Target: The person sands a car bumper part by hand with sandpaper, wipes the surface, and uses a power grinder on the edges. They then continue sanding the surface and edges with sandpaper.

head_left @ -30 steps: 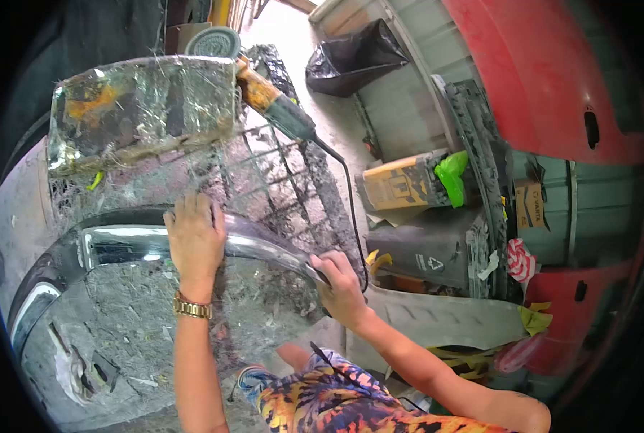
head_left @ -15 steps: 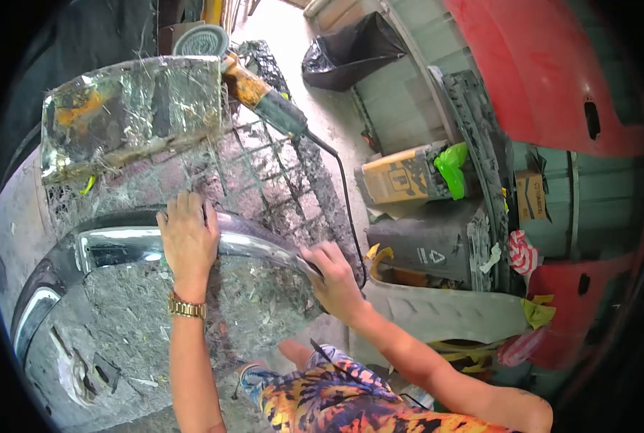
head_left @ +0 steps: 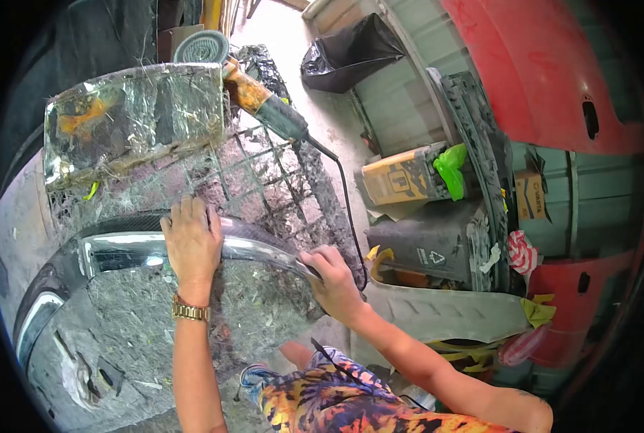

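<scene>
A long curved car trim piece (head_left: pixel 253 249), with a glossy face and a dark woven pattern along its far edge, lies across the littered work surface. My left hand (head_left: pixel 193 242) is laid over its middle, fingers close together and curled over the far edge, a gold watch (head_left: pixel 191 310) on the wrist. My right hand (head_left: pixel 331 278) grips the right end, its fingers bent around the edge; what lies under that palm is hidden. The left part of the trim (head_left: pixel 41 314) curves down towards the near left side.
Behind the trim stands a shiny, fibre-covered block (head_left: pixel 134 119). An orange and grey power tool with a round pad (head_left: pixel 253 94) rests on a grid-marked surface, its cord (head_left: pixel 347 209) running down to the right. Cardboard boxes (head_left: pixel 401 177), a dark bin (head_left: pixel 430 242) and red panels (head_left: pixel 553 72) are at the right.
My left hand appears slightly further right and lower, still on the trim. My right hand stays at the right end. The whole view has shifted a little.
</scene>
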